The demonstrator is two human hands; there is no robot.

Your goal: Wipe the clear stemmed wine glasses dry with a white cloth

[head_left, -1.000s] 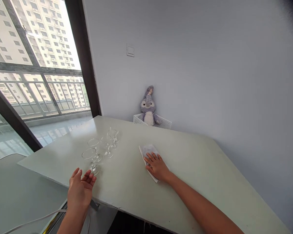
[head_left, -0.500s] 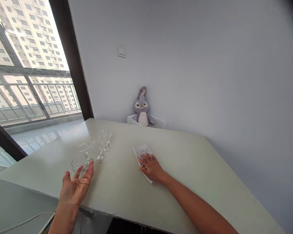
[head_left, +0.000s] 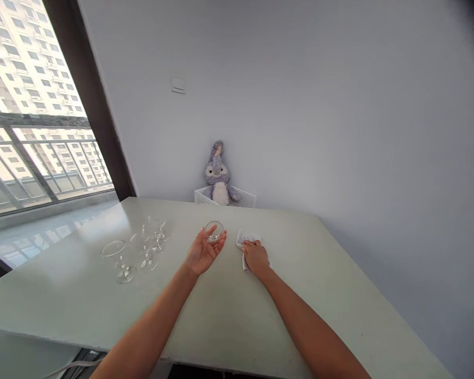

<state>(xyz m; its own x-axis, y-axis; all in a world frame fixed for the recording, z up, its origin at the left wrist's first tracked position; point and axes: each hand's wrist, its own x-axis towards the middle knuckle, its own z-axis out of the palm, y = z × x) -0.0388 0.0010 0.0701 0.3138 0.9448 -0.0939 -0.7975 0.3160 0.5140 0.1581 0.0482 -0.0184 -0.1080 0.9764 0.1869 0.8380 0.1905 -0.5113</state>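
Note:
My left hand (head_left: 206, 251), palm up, has its fingers curled around a clear glass (head_left: 214, 231) near the middle of the table. To its right, my right hand (head_left: 256, 256) presses on a white cloth (head_left: 247, 237) with its fingers bent and drawn together; the cloth looks bunched beneath them. Several stemmed glasses stand in a group on the left part of the table, the nearest one (head_left: 119, 258) closest to the front edge.
The pale table (head_left: 324, 295) reaches to the wall. Behind its far edge, a purple plush toy (head_left: 220, 179) sits in a white basket (head_left: 245, 198). A window with a dark frame (head_left: 98, 100) is at the left.
My left hand has moved right and away from the group with a glass. My right hand has gone from lying flat to gripping the cloth, which is now bunched. The view has shifted slightly.

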